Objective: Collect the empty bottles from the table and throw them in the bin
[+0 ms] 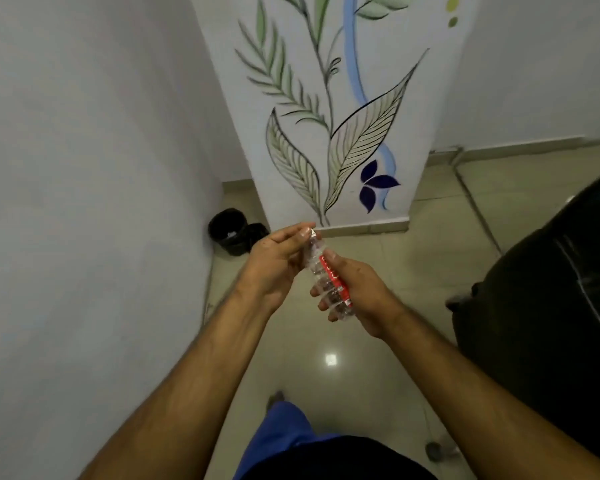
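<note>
One clear crushed plastic bottle w/ red label (329, 284), long axis tilted, cap end up-left toward black round bin (227, 230); right hand (355, 296) clamped round body, left hand (274, 263) pinching cap.

Two hands up in front, the left hand (274, 268) and the right hand (357, 296), and just one bottle (326, 278) between them, clear plastic with one red label (333, 277). One black bin (227, 230) down in the corner by the wall. One painted pillar (326, 109) straight ahead. One dark piece of furniture (541, 306) off to the right.
</note>
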The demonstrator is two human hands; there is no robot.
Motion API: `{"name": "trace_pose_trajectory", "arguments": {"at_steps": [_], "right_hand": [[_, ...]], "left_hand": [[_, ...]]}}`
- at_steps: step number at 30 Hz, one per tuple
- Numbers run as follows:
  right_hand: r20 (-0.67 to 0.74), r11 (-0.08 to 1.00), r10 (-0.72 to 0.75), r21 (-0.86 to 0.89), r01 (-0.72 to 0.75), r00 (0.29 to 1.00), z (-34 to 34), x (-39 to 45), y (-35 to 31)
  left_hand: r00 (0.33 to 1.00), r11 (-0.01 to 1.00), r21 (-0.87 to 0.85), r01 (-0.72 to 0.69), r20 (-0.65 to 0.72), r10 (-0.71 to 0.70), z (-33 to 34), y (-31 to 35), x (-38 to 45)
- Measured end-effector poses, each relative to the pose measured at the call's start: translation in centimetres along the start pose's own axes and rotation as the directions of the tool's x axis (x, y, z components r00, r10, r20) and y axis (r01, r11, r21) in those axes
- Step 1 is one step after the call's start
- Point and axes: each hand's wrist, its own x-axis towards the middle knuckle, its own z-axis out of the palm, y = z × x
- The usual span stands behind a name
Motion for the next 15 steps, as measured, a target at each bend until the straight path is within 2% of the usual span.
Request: {"name": "trace_pose_trajectory", "arguments": {"at_steps": [5,9,12,15], "right_hand": [[-0.126,0.978,0.042,0.21,-0.014,0.991,-6.3,9.1,-2.8],[-0.229,0.933,0.143,0.356,-0.053,0.963,-12.2,17.4,-5.6],[-0.396,0.929,0.197,0.368,-0.041,0.897,-15.3,21.7,-7.0],[-0.573,0.885,0.243,0.462,0.063,0.783,-18.8,23.9,-8.6]], "left_hand": [[0.969,0.993,0.115,0.022,0.241,-0.05,4.9,2.1,14.1],[0.905,0.982,0.132,0.132,0.389,-0.174,10.3,2.7,26.2],[0.86,0.949,0.269,0.166,0.432,-0.273,13.8,2.5,33.3],[0.799,0.902,0.412,0.128,0.497,-0.34,19.7,2.9,39.3]]}}
